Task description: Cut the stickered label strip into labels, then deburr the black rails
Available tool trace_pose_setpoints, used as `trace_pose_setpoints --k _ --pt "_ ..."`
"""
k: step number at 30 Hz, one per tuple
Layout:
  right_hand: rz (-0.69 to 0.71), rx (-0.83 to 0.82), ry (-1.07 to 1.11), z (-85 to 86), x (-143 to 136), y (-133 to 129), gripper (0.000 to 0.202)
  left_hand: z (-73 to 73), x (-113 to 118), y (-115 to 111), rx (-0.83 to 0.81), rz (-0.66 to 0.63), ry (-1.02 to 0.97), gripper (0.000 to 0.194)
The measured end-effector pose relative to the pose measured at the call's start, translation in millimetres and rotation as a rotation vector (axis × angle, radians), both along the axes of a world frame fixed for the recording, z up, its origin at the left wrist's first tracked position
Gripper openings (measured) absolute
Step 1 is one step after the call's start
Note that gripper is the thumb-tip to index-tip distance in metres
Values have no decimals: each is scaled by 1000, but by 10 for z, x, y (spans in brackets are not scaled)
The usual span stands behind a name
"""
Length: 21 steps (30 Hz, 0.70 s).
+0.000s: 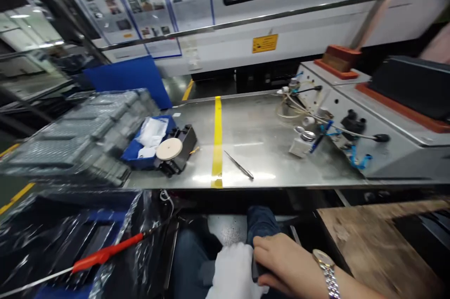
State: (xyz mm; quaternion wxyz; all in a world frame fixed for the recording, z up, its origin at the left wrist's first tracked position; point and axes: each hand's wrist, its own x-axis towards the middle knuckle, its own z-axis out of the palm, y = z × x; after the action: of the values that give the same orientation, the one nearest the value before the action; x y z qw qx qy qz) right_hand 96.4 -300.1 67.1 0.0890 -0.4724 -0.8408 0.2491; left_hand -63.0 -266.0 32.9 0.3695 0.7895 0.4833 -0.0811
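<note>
Low in the head view, over my lap, my left hand (232,271) wears a white glove and is closed. Beside it on the right is my bare right hand (281,259), its fingers curled and a metal-band watch (325,266) on the wrist. A dark grey part (259,268) shows between the two hands, and both seem to grip it; its shape is mostly hidden. Ahead on the steel bench (253,121) lies a slim pen-like metal tool (239,165). To its left is a black block-like device with a round cream disc (169,149).
A blue bin (140,163) holds white material beside stacked bubble-wrapped trays (80,130). A red-handled tool (108,250) crosses the plastic-lined crate (130,224) at left. At right stand a grey machine (401,149) with hoses, a small white-and-silver container (300,145) and a wooden board (372,242).
</note>
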Motion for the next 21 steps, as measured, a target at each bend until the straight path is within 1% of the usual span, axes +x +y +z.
trace_pose_setpoints --k 1,2,3,4,5,6,7,9,11,13,15,17,18,20,21 --pt "66 21 41 11 -66 154 21 -15 -59 -18 -42 72 14 43" --pt "75 42 77 7 -90 324 22 -18 -152 -32 -82 165 6 35" --pt "25 62 105 -8 -76 512 22 -11 -268 -44 -126 271 -19 31" --pt "-104 78 102 -32 -32 715 22 5 -393 -55 -169 386 -62 28" --pt "-321 111 38 -62 30 926 22 28 -515 -67 -213 495 -115 24" --pt "-454 140 -1 -99 99 1138 25 58 -626 -79 -253 595 -184 21" --pt "-529 150 -29 -141 163 1340 28 94 -719 -92 -282 681 -266 20" --pt "-618 143 -79 -235 248 1672 28 179 -848 -109 -290 808 -439 25" --pt "-632 113 -103 -320 271 1854 23 267 -916 -109 -278 872 -616 35" --pt "-616 73 -92 -373 266 1861 25 343 -953 -94 -275 904 -781 42" --pt "-634 38 -53 -393 262 1711 28 392 -975 -75 -265 918 -881 43" --pt "-653 -41 40 -391 261 1450 33 405 -987 -59 -258 935 -943 43" --pt "-671 -123 165 -386 256 1296 38 396 -988 -51 -286 947 -981 43" --pt "-663 -184 378 -366 224 978 45 354 -978 -31 -416 1014 -1094 44" --pt "-652 -191 442 -351 194 828 45 325 -968 -16 -510 1076 -1160 45"
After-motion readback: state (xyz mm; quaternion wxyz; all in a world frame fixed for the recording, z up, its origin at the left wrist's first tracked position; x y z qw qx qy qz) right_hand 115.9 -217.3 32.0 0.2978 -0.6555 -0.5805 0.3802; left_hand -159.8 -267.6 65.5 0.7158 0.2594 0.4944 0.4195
